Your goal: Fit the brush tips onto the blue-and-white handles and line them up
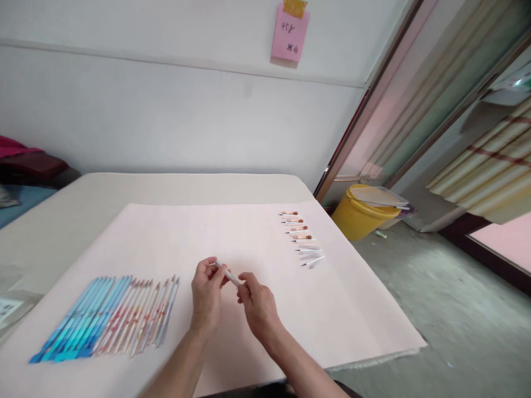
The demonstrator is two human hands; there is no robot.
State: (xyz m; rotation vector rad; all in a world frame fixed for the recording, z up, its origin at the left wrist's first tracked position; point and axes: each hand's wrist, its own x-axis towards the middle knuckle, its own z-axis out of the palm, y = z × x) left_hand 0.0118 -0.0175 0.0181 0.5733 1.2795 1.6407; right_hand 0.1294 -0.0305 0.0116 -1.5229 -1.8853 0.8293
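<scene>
My left hand (207,290) and my right hand (258,305) meet over the middle of the table. Between them is a slim whitish pen part (229,275), slanting down to the right. The thumb and fingers of my left hand pinch its upper end, and my right hand closes on its lower end. Its exact kind is too small to make out. To the left of my hands lies a row of blue pens (89,312), beside several clear and pinkish pens (139,315). Farther right are short pieces with brown ends (296,228) and thin dark-tipped white sticks (309,255).
A pale pink sheet (352,315) covers the table, its front right corner hanging at the edge. Behind stands a white wall (166,110) with a pink note (290,36). A yellow bucket (359,213) is on the floor to the right. Plastic packaging (12,309) lies far left.
</scene>
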